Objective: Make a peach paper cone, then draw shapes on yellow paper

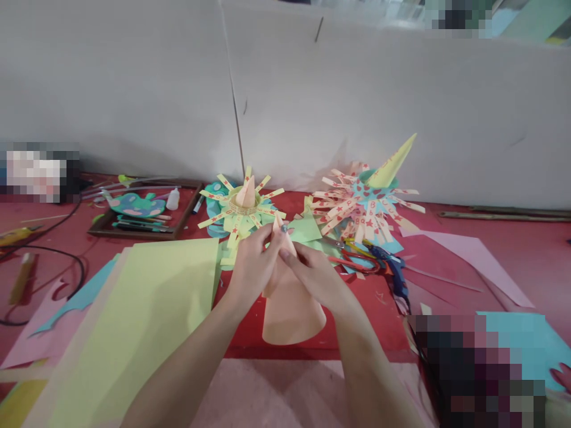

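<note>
stacked yellow sheets (147, 303), brown tray (191, 209), left hand (253, 252) pinched near the tip of a peach paper cone (292, 321), cone mid-frame over red table (243, 336), right hand (320, 273) clamped on cone's side, red-handled scissors (341, 260), blue glue gun (395, 267)

Lt-grey wall (147, 83) behind red desk (366, 327), w/ slanted seam (232, 89) L of ctr, dark mark (319, 30) nr top; bright, blurry bkgd (383, 10) above, upper R.
</note>
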### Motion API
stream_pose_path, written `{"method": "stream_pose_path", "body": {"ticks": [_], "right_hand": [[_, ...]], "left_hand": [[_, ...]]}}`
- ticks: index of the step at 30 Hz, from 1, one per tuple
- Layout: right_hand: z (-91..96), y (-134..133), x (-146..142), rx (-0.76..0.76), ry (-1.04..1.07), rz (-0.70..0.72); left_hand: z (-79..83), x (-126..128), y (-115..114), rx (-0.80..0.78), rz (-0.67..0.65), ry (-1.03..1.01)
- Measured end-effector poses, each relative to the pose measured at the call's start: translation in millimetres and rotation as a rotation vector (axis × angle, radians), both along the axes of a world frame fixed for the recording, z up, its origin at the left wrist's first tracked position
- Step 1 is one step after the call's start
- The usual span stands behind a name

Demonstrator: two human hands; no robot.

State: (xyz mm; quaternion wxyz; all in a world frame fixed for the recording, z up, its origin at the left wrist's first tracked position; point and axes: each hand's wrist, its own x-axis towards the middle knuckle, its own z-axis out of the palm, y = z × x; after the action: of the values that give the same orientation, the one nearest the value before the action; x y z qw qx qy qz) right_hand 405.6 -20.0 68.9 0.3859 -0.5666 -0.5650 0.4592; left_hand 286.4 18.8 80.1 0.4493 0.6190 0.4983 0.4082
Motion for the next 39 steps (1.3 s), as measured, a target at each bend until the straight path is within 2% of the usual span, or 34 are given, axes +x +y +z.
{"method": "stream_pose_path", "body": {"ticks": [9,14,21,25,29,33,39], "right_hand": [[-1.8,1,0,0.017,-0.036,-0.006],[-1.2,1,5,0.001,0.048,0.009],[-6.0,9,20,0.070,0.304,-0.262],[-7.8,12,24,0.082,0.332,-0.377],[-5.7,12,21,0.094,0.377,-0.320],[-2.9,11,14,-0.006,0.558,-0.238],[-3.1,11,15,-0.148,0.776,-0.087]], "left_hand": [[-1.8,-1,0,0.022,-0.012,0.099],[-2.1,-2,2,-0.037,-0.063,-0.039],[-4.9,-5,8,-0.134,-0.072,-0.276],[-6.6,-6,11,-0.210,-0.086,-0.241],[-4.7,-4,9,-0.287,-0.250,-0.202],[-6.8,0,6,-0.457,-0.449,-0.309],[-15.6,1,7,-0.577,-0.586,-0.489]]}}
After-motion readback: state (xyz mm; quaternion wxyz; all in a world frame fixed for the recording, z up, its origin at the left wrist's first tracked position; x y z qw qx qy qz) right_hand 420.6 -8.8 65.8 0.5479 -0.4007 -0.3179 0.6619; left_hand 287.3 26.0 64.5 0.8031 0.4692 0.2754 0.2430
